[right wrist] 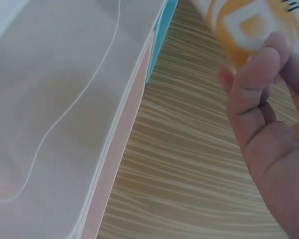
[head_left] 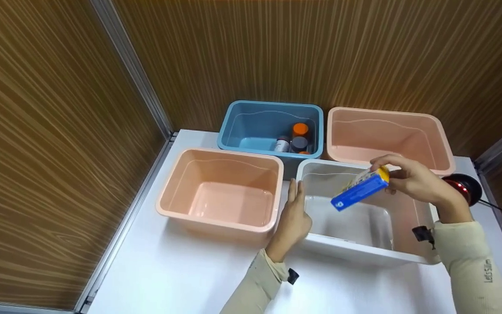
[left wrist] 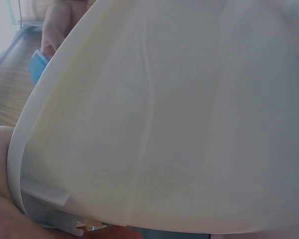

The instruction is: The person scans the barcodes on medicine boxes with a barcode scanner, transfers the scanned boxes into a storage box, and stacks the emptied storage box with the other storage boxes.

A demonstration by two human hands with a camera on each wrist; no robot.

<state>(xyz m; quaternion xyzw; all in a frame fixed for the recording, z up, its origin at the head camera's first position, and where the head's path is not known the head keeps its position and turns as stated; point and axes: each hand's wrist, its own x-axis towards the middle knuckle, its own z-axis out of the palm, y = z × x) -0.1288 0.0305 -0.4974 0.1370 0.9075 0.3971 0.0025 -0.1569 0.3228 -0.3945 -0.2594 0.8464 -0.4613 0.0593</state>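
My right hand [head_left: 416,181] pinches one end of a small blue, yellow and white box [head_left: 360,192], held tilted above the white bin [head_left: 364,247]. The right wrist view shows the box's orange-and-white printed end [right wrist: 254,25] between thumb and fingers. At the left side of the white bin, my left hand [head_left: 292,222] grips the rim, two fingers stretched along the outside. In the left wrist view the bin's wall [left wrist: 179,119] fills most of the picture, with parts of the hand at its lower left rim.
To the left stands a peach bin [head_left: 220,226]. Behind are a blue bin [head_left: 277,103], with several bottles [head_left: 300,129] inside, and another peach bin [head_left: 386,112]. A black round device [head_left: 464,187] with red lights and a cable sits at the right. Wood-patterned panels [head_left: 277,52] enclose the white table [head_left: 164,270].
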